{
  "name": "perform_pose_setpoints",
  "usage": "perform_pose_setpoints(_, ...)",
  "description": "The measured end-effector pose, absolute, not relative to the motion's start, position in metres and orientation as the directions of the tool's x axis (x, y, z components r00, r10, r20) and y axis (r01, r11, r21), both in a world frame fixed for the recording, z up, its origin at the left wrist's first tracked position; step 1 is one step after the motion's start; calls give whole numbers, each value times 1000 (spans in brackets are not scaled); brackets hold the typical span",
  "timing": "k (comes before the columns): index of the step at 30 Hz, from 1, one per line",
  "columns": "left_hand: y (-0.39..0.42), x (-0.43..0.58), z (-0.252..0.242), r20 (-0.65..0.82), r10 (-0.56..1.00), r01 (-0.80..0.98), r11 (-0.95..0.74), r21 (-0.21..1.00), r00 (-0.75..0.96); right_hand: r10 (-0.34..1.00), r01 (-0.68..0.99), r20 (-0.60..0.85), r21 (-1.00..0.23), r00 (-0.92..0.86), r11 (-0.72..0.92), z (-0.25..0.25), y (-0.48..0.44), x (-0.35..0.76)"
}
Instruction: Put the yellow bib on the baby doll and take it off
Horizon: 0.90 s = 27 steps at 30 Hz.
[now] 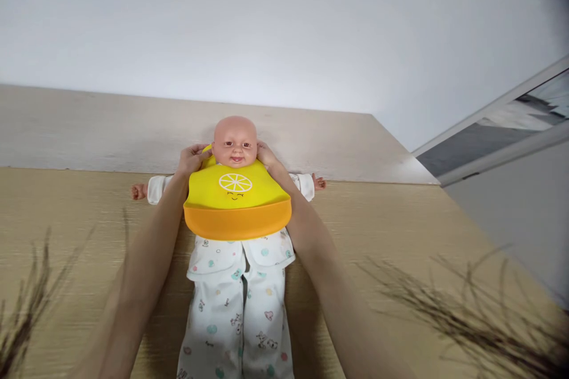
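Note:
A baby doll (235, 136) lies on its back, in a white printed outfit (264, 308), its arms spread to both sides. Over its chest lies a yellow bib (200, 186) with a lemon-slice face and an orange catch pocket (237, 222) along the bottom. My left hand (193, 159) pinches the yellow neck strap beside the doll's head. On the other side of the neck, my right hand (268, 156) is closed at the bib's other strap end, its fingertips partly hidden by the head. Whether the strap is fastened behind the neck is hidden.
The doll rests on a light wooden surface (391, 237), with a paler strip (111, 130) behind it. A white wall (267, 23) rises at the back. At right is a grey panel with a white frame (489, 169). Dark hair strands cross both lower corners.

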State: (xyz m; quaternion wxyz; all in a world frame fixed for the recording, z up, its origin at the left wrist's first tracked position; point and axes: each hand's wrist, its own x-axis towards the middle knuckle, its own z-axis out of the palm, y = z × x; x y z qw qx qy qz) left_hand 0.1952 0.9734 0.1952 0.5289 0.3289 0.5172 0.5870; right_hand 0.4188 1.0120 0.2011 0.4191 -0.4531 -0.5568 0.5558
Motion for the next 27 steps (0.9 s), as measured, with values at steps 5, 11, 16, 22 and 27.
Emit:
perform_pose_setpoints(5,972,195,198,-138,966,-236,85,968,-218,964,41,-10,-999,-267,1,202,1007,422)
perform_pose_setpoints(11,974,190,195,-90,981,-129,68,989,-173,964,26,14,-999,-266,21,200,1010,420)
perform_pose_setpoints(16,979,185,188,-75,987,9,77,997,-141,961,4,36,-999,-273,39,196,1015,420)
perform_pose_setpoints(22,986,180,178,-71,986,112,88,990,-151,954,-12,72,-997,-290,72,188,1020,423)
perform_pose_setpoints(27,992,174,171,-64,995,217,79,973,-78,952,-22,94,-996,-290,92,182,1028,423)
